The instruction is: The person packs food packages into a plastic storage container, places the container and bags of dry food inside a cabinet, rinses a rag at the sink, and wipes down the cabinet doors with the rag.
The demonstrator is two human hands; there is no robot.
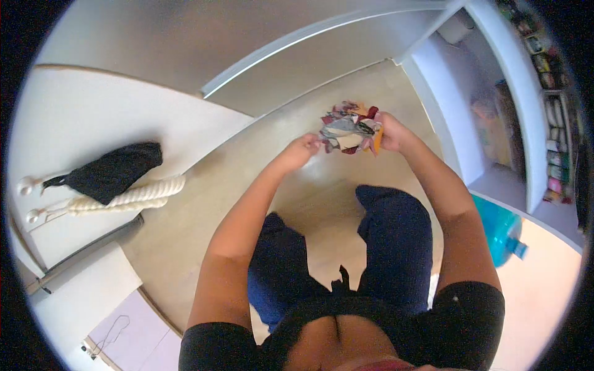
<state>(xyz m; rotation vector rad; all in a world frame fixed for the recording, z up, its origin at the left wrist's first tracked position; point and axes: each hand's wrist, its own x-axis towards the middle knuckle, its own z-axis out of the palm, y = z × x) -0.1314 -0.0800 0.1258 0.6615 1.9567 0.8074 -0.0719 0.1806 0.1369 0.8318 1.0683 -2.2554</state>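
Observation:
A ragged bunch of multicoloured scraps [348, 131], which looks like fabric in grey, cream, maroon and orange, is held up in front of me above the floor. On its left edge my left hand [302, 152] pinches a piece between closed fingers. My right hand [395, 131] grips the opposite side, with the fingers partly hidden behind the scraps. Both arms reach forward over my knees in dark blue trousers [396, 238].
A black cloth bag [117, 170] and cream twisted cords [133, 196] hang by white knobs on the left. Shelves [541, 133] with small goods stand at the right, near a blue water bottle [498, 232]. A grey panel [297, 74] lies ahead over the beige floor [229, 179].

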